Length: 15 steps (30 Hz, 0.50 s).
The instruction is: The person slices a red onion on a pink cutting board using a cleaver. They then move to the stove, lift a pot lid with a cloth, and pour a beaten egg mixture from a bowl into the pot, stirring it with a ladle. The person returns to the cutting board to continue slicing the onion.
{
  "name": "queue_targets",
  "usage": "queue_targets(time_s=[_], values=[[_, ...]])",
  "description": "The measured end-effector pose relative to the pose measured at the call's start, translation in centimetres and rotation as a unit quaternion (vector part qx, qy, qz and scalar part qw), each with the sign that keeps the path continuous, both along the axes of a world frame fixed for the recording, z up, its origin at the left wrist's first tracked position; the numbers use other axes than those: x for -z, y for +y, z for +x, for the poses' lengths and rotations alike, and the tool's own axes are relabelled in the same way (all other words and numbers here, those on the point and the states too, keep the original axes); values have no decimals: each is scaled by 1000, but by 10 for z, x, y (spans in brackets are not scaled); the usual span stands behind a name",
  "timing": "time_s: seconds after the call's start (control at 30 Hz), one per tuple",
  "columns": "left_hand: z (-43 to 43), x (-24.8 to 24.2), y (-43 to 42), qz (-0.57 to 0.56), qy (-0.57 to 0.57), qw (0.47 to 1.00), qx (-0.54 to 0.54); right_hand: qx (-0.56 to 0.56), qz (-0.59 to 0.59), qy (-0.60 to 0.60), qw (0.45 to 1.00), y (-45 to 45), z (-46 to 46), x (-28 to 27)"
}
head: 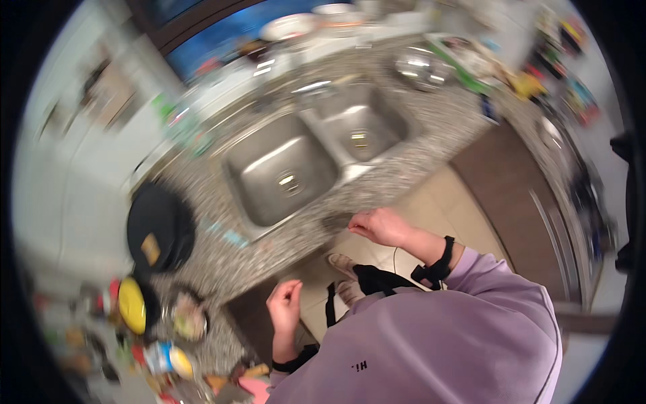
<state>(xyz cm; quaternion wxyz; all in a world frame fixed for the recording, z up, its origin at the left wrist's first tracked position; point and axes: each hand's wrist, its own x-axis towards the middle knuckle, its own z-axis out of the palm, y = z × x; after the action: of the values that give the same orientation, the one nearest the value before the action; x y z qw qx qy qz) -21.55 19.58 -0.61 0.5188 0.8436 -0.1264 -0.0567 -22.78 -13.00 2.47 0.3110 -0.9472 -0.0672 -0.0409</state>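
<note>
My left hand (283, 305) hangs before the counter's front edge, its fingers loosely curled, with nothing visible in it. Further right, my right hand (382, 226) is held in the air near the same edge, fingertips drawn together and nothing seen between them. Both wrists wear black straps. Beyond my hands a steel double sink is set in the speckled stone counter (393, 179). Its larger left basin (267, 161) and smaller right basin (376, 118) each show a drain. The faucet (313, 87) stands behind them. Motion blurs the surroundings.
A black pan-like item (159, 227) stands at left. A yellow round item (132, 305), a bowl of food (187, 317) and packages crowd the lower left. A shiny metal bowl (423, 66) and a green-edged tray (459, 63) sit at back right. Brown cabinets (504, 187) flank the floor.
</note>
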Motion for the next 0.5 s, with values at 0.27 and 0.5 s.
queue_targets(time_s=[0.27,0.5], values=[[-22,14,-165,41,-50,961,267,436,-56,29,898,-185,-247,15],[-85,6,-355,82,-134,904,397,631,-73,75,769,-301,-475,22]])
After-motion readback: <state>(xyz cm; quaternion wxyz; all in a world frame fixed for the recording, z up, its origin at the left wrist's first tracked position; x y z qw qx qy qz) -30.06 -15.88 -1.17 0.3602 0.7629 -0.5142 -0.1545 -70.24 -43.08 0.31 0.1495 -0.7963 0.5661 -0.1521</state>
